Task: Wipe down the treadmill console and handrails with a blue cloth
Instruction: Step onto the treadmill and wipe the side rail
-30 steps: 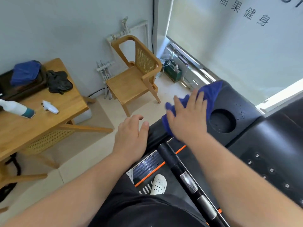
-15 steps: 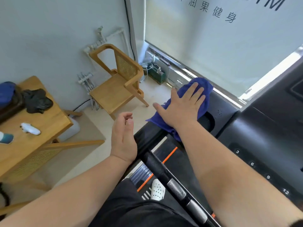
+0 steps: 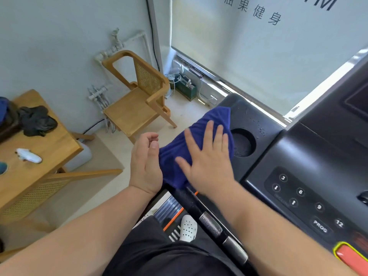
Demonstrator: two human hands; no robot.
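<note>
Room: pale wall, a frosted window with dark lettering, and a wooden chair standing in the corner on a light floor.
Desk: wooden desk at the left, carrying a crumpled black cloth and a small white spray head lying on its side.
Console: black console fills the right side, with a numbered keypad and a red stop button at the bottom corner.
Cup holder: round cup holder sunk in the console's left wing, with water droplets on the plastic beyond it.
Cloth: blue cloth lies spread over that left wing, just beside the cup holder, its near edge drooping over the rim.
Hands, right: right hand lies flat on the cloth, fingers straight and spread, palm pressing down.
Hands, left: left hand hangs at the cloth's left edge, fingers loosely curled, thumb up, holding nothing. Whether it touches the cloth I cannot tell.
Handrail: black handrail with silver bands runs from under the cloth toward the person.
Below: white perforated shoe on the deck beside an orange stripe.
</note>
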